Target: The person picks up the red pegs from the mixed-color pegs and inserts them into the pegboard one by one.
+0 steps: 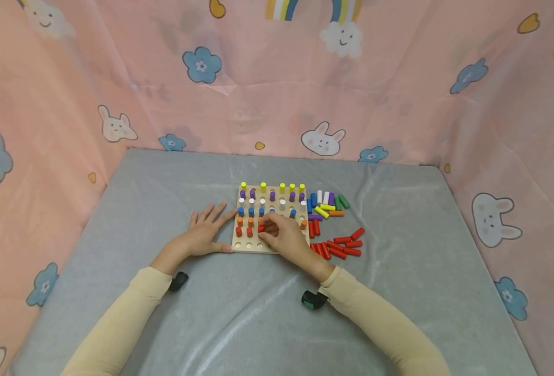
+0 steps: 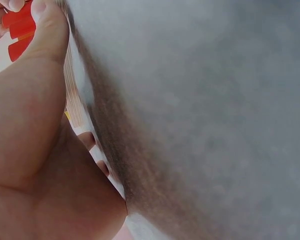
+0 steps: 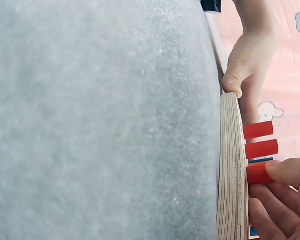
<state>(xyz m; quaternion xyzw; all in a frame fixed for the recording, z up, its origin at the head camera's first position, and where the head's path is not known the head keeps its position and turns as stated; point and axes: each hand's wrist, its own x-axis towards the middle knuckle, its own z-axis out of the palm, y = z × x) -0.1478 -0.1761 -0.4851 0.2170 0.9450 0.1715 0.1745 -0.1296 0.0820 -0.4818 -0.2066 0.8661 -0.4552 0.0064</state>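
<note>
Right hand [image 1: 283,237] pinching a red peg [image 3: 259,173] at the pegboard [image 1: 255,244], left hand [image 1: 203,236] spread beside it.
Taking the board as the clock's centre, the pinched peg stands near 7 o'clock, thumb and fingertips closed about it, two red pegs [image 1: 249,232] upright just to its left; the left hand lies at 9 with fingers extended, thumb and forefinger at the board's edge, holding nothing; yellow pegs [image 1: 263,187] line the 12 o'clock side, with purple, white, blue and orange rows below; loose mixed-colour pegs [image 1: 336,213] lie near 2, loose red pegs [image 1: 342,240] from 3 to 4, all on the grey table [image 1: 239,324].
</note>
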